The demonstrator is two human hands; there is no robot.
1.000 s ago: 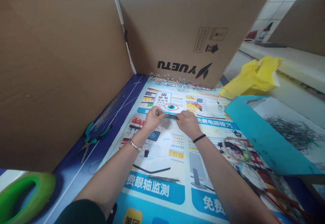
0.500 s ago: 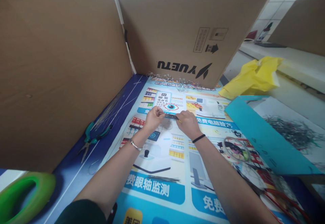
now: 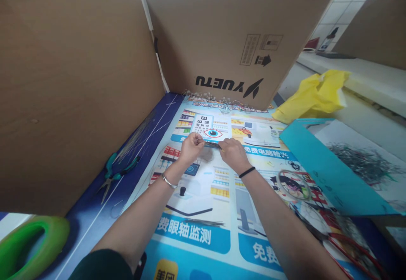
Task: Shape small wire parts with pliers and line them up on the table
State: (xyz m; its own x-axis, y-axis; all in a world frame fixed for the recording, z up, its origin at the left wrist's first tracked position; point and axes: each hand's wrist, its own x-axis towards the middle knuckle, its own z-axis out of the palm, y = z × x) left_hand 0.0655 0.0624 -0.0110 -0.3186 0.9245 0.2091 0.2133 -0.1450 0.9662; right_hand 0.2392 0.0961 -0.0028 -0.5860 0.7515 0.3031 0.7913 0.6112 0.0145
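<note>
My left hand (image 3: 193, 148), with a silver bangle on its wrist, is closed with fingertips pinched at one end of a short dark bundle of thin wires (image 3: 212, 144). At the other end my right hand (image 3: 234, 152), with a black band on its wrist, is closed around it. The bundle spans the gap between both hands, just above the printed poster sheet (image 3: 203, 187). Its ends are hidden in my fingers. A similar loose bundle of thin dark wires (image 3: 204, 222) lies on the sheet nearer to me.
Teal-handled pliers (image 3: 111, 172) and a green tape roll (image 3: 47, 246) lie left. Cardboard panels (image 3: 215, 39) stand at the left and back. On the right are a blue box (image 3: 330, 178) with a wire tangle (image 3: 361, 161), a yellow bag (image 3: 314, 96), a clear ring (image 3: 293, 185) and red-handled scissors (image 3: 345, 246).
The view has shifted very slightly. Both hands stay in nearly the same place, still gripping the bundle, with only small finger movement.
</note>
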